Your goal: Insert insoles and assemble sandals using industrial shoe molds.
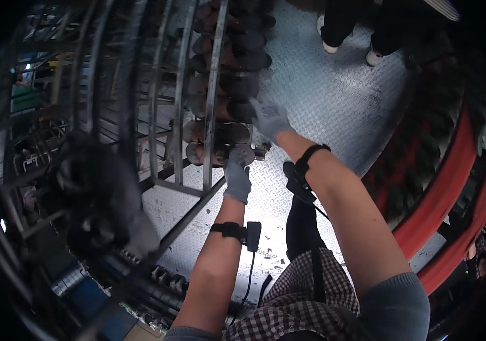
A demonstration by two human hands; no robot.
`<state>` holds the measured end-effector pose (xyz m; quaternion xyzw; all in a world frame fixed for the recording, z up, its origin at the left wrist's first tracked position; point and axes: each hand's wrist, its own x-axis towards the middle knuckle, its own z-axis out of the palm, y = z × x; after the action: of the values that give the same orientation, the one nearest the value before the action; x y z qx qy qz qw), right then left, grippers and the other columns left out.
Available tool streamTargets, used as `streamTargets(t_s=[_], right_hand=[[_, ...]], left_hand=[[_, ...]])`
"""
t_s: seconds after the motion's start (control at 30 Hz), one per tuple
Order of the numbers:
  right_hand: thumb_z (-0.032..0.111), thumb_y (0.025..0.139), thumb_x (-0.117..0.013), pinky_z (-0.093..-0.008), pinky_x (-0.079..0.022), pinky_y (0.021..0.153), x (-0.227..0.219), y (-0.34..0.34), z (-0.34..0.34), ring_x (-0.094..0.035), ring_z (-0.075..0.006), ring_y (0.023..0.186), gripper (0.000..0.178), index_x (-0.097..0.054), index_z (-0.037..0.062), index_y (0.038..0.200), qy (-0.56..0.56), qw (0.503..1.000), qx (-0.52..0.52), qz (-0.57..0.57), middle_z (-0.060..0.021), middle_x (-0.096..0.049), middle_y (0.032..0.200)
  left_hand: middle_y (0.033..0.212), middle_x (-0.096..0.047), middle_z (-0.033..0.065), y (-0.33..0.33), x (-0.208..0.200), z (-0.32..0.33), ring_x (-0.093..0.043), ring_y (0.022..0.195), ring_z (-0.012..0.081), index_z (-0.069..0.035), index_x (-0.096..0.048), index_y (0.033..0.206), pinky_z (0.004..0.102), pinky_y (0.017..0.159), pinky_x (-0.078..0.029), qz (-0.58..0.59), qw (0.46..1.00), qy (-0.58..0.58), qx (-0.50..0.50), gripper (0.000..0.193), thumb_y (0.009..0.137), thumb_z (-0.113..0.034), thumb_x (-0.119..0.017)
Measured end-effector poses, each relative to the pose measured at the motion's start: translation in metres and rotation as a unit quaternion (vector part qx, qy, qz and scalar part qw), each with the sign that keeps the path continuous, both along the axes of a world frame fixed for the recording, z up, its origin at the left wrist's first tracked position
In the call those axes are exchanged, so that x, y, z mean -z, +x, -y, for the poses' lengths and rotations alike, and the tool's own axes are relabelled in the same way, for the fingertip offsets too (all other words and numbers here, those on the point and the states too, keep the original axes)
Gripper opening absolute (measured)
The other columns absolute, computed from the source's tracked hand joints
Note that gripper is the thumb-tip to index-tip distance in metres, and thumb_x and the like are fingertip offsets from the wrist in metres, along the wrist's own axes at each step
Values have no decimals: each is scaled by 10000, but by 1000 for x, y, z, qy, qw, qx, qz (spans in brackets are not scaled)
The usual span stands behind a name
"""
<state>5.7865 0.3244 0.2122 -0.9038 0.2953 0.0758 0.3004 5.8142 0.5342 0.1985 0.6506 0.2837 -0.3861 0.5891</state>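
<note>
Dark brown, rounded pieces [232, 133] sit in a column along the side of a metal rack, their kind too dark to tell. My left hand [238, 179], in a grey glove, is closed with its fingertips on the nearest rounded piece [244, 154]. Slightly farther off and to the right, my right hand [272, 119], also gloved in grey, reaches to the column's right edge. Its fingers stretch out beside another dark piece [240, 109]; whether they touch it I cannot tell.
Upright bars of the metal rack [211, 102] stand at the left. Beneath is a shiny tread-plate floor [311, 85]. Another person's legs [339, 25] and pale shoes are at the far side. Curved red rails [453, 187] with dark green objects run along the right.
</note>
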Motion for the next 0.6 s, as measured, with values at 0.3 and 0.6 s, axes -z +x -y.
streamTargets(t_s=[0.3,0.6], right_hand=[[150,911,-599,-488,-558,908,77,132,48,-649,-367,1177,417,-636,130,1326,0,986,-165,-19,-153,-597,1312],[337,981,-593,-420,-507,1016,148,-73,-8,-648,-358,1206,486,-583,55,1377,320,942,-11,96,-210,-672,1294]], left_hand=[[1288,-667,113,88,158,-1,-666,1094,264,-77,-528,1407,350,941,-535,-10,972,33,-234,557,968,-367,-712],[1163,-723,136,-70,57,-8,-663,1163,322,-56,-584,1335,415,975,-544,169,973,-154,43,540,936,-391,-724]])
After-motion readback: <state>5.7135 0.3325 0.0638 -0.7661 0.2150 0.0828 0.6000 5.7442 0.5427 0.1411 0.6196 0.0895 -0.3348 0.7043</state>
